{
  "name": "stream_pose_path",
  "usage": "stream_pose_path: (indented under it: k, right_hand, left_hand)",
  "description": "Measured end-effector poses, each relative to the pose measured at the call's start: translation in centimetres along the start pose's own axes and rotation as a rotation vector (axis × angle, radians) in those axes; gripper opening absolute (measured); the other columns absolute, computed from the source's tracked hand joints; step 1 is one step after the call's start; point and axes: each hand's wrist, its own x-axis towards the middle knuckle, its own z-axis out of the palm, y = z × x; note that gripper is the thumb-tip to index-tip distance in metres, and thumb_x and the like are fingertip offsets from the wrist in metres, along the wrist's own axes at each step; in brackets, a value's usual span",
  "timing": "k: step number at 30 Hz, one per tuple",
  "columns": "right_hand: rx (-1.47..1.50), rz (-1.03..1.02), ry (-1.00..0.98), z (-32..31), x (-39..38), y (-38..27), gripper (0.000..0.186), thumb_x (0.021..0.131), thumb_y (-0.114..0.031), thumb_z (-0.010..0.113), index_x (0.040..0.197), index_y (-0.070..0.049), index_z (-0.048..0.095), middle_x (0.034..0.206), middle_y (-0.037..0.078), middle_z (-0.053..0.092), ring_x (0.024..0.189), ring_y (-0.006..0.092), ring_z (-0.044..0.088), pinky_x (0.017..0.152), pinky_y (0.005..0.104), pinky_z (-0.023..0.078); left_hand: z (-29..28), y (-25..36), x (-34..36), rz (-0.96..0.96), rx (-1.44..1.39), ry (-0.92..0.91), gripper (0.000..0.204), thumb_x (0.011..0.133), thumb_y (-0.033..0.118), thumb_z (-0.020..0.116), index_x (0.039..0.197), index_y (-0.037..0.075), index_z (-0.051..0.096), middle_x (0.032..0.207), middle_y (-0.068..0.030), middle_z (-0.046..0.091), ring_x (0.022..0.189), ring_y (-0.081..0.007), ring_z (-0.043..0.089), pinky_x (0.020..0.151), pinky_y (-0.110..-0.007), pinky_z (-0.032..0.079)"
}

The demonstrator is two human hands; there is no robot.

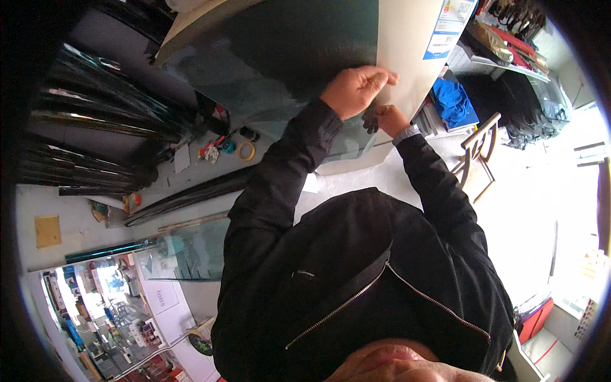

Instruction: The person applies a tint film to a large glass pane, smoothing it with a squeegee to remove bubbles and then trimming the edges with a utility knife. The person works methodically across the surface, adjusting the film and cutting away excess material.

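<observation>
L fingers (380,76), R fingers (384,110) nr dark sheet (286,60) edge; chair (482,173) apart.

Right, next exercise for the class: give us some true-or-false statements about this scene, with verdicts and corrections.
1. The left hand and right hand are near the dark sheet's right edge. True.
2. The left hand holds the tape roll. False: the tape roll lies apart, left of that hand in the picture.
3. The blue cloth is to the right of both hands. True.
4. The jacket is bright red. False: the jacket is black.
5. The right hand grips the chair. False: the chair stands apart from it.
</observation>
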Motion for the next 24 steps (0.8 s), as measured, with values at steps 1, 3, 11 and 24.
stream_pose_path:
  k: [1,3,11,24]
  right_hand:
    - [0.054,0.03,-0.021,0.1,0.0,-0.3,0.02,0.093,-0.001,0.059,0.102,-0.001,0.077,0.083,0.006,0.076,0.066,0.0162,0.068,0.061,0.0302,0.055]
    - [0.064,0.038,-0.041,0.1,-0.2,-0.5,0.017,0.095,-0.001,0.061,0.101,0.0,0.077,0.084,0.007,0.076,0.067,0.0166,0.069,0.06,0.0302,0.055]
    - [0.086,0.076,-0.068,0.2,-0.1,-0.6,0.012,0.097,-0.01,0.071,0.099,0.0,0.077,0.077,0.008,0.074,0.068,0.0153,0.07,0.058,0.0298,0.054]
    - [0.081,0.068,-0.062,0.0,-0.1,-0.5,0.012,0.098,-0.006,0.067,0.101,0.004,0.073,0.083,0.013,0.075,0.071,0.0209,0.073,0.059,0.0334,0.057]
  left_hand:
    - [-1.2,1.3,0.1,0.016,-0.013,0.032,0.036,0.112,0.031,0.048,0.12,0.006,0.073,0.127,-0.0102,0.073,0.12,-0.0247,0.069,0.107,-0.037,0.053]
    - [-4.9,3.7,0.1,0.241,0.016,0.135,0.038,0.113,0.033,0.046,0.122,0.007,0.072,0.127,-0.0111,0.073,0.121,-0.0241,0.069,0.108,-0.038,0.052]
    - [-10.1,4.0,-2.1,0.179,-0.065,0.153,0.036,0.112,0.033,0.049,0.12,0.009,0.074,0.125,-0.0111,0.074,0.121,-0.0239,0.07,0.103,-0.037,0.056]
    - [-4.9,-4.5,-8.2,-0.168,-0.129,0.125,0.037,0.112,0.03,0.05,0.118,0.002,0.074,0.123,-0.0123,0.074,0.12,-0.022,0.068,0.105,-0.036,0.054]
